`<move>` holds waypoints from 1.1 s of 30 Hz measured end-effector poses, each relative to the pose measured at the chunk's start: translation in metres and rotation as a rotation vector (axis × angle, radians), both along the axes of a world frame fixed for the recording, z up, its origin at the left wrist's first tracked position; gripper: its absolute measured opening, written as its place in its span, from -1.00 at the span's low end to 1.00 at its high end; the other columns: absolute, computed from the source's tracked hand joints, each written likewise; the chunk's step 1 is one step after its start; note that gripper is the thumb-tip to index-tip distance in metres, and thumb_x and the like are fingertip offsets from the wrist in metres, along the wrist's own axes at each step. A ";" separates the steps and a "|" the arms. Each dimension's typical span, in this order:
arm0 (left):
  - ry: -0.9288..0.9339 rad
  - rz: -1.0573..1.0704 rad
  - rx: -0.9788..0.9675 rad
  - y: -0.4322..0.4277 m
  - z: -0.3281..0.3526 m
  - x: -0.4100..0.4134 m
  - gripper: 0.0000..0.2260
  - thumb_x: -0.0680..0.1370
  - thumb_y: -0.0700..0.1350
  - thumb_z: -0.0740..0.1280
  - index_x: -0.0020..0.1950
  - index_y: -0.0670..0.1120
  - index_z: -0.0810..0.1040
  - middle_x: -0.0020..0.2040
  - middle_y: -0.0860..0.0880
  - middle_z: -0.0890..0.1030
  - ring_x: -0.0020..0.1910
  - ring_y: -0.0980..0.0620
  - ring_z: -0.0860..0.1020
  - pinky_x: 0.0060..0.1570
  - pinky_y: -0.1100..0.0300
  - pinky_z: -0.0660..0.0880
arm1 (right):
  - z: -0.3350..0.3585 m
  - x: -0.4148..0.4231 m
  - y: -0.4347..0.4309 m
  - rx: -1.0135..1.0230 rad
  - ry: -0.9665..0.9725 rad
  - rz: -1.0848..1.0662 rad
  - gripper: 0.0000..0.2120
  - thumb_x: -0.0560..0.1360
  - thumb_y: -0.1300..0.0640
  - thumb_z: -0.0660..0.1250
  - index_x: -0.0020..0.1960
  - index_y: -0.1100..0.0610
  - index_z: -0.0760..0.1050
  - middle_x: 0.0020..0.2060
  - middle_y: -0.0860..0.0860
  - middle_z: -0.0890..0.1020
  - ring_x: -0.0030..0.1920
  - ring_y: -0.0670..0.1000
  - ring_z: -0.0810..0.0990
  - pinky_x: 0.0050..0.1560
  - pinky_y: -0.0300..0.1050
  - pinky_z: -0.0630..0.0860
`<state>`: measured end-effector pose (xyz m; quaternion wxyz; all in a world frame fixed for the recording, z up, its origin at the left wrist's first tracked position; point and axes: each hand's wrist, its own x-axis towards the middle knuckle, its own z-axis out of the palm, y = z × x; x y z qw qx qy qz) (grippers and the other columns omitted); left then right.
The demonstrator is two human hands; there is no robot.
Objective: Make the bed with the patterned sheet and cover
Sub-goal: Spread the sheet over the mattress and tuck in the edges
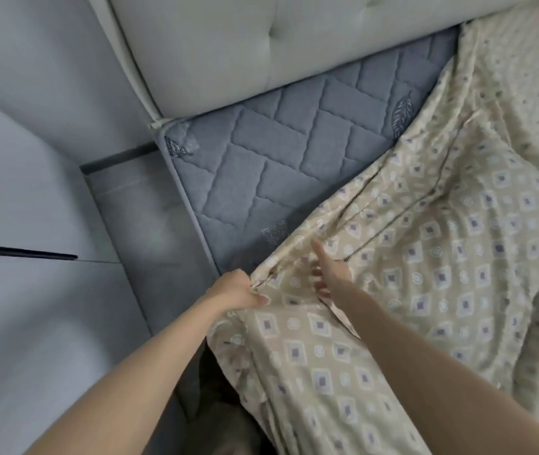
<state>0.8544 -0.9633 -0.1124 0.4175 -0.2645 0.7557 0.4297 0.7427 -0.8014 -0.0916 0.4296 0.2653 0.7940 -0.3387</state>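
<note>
Two bare forearms reach in from the bottom edge toward the near side of the bed. The left hand (236, 289) has its fingers curled tight, pinching a bunched edge of the beige satin sheet printed with grey diamonds and pale circles (425, 244). Just beside it, the right hand (327, 270) lies on the same sheet with its forefinger straight. Its other fingers are partly lost in a fold and blurred, so I cannot tell whether they hold the cloth.

The sheet lies crumpled across the right part of the bed and hangs over the near edge below the hands. The corner of the blue-grey quilted mattress (261, 165) is uncovered, meeting the pale grey tufted padded headboard (261, 44). Grey floor (31, 159) lies to the left.
</note>
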 end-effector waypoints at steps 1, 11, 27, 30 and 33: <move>0.001 -0.026 0.003 -0.008 0.000 -0.002 -0.66 0.39 0.12 0.44 -0.25 -0.14 0.48 -0.30 -0.01 0.47 -0.27 0.02 0.49 -0.35 0.19 0.28 | 0.001 -0.007 -0.015 0.008 0.001 0.048 -0.14 0.13 -0.61 0.17 -0.05 0.13 0.61 -0.10 0.05 0.64 -0.14 0.09 0.58 -0.03 0.01 0.53; 0.018 -0.084 -0.114 -0.098 -0.007 -0.012 -0.56 0.40 0.16 0.41 -0.40 -0.07 0.27 -0.39 0.04 0.35 -0.43 0.08 0.35 -0.45 0.21 0.21 | -0.023 -0.038 -0.148 0.063 -0.130 0.291 -0.56 0.36 -0.30 0.37 -0.31 0.07 0.43 -0.49 0.00 0.44 -0.42 -0.01 0.42 -0.33 -0.19 0.41; 0.079 -0.040 -0.438 -0.266 -0.003 -0.081 -0.69 0.45 0.04 0.39 -0.32 -0.08 0.35 -0.30 0.02 0.43 -0.22 -0.04 0.46 -0.22 0.16 0.36 | -0.020 -0.120 -0.292 -0.404 -0.128 -0.031 -0.93 0.58 0.21 0.24 -0.08 0.15 0.41 0.03 0.13 0.40 -0.05 0.23 0.47 -0.04 0.46 0.46; 0.123 -0.032 -0.516 -0.285 0.000 -0.093 -0.77 0.46 0.01 0.37 -0.23 -0.10 0.41 -0.23 -0.01 0.47 -0.20 -0.05 0.46 -0.22 0.16 0.36 | -0.017 -0.127 -0.311 -0.488 -0.098 -0.120 -0.91 0.58 0.24 0.18 -0.11 0.16 0.37 -0.04 0.12 0.38 -0.13 0.21 0.47 0.00 0.49 0.42; 0.165 -0.045 -0.601 -0.303 0.001 -0.099 -0.81 0.48 -0.02 0.35 -0.18 -0.11 0.43 -0.18 -0.04 0.47 -0.18 -0.06 0.44 -0.22 0.15 0.34 | -0.015 -0.130 -0.332 -0.552 -0.071 -0.191 -0.89 0.57 0.28 0.10 -0.11 0.17 0.35 -0.05 0.14 0.36 -0.07 0.24 0.48 -0.09 0.43 0.42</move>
